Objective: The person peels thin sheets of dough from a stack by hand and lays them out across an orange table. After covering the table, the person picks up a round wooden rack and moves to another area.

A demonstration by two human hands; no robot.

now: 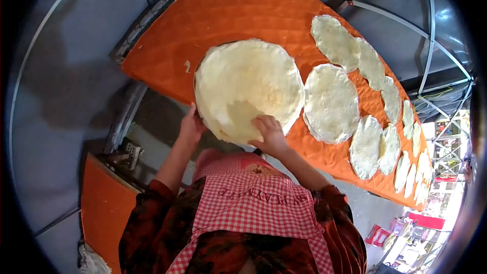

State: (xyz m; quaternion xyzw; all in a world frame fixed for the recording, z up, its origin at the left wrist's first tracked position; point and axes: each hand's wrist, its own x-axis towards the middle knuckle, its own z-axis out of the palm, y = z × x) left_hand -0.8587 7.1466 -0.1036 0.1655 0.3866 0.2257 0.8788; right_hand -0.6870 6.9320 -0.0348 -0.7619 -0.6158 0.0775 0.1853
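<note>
A large round sheet of pale dough [248,83] lies over a round tray or board, whose thin rim shows at its left. My left hand [191,126] grips the lower left edge of this round, its fingers partly hidden beneath. My right hand [271,134] rests on the dough near its lower edge, fingers bent and the thumb stretched out along the edge. Just right of the round, another flat dough sheet [331,103] lies on the orange cloth [243,5].
Several more thin dough sheets [366,147] lie along the right part of the cloth-covered table. A second orange surface [104,213] stands at the lower left. Metal frame poles [390,15] and grey sheeting surround the table.
</note>
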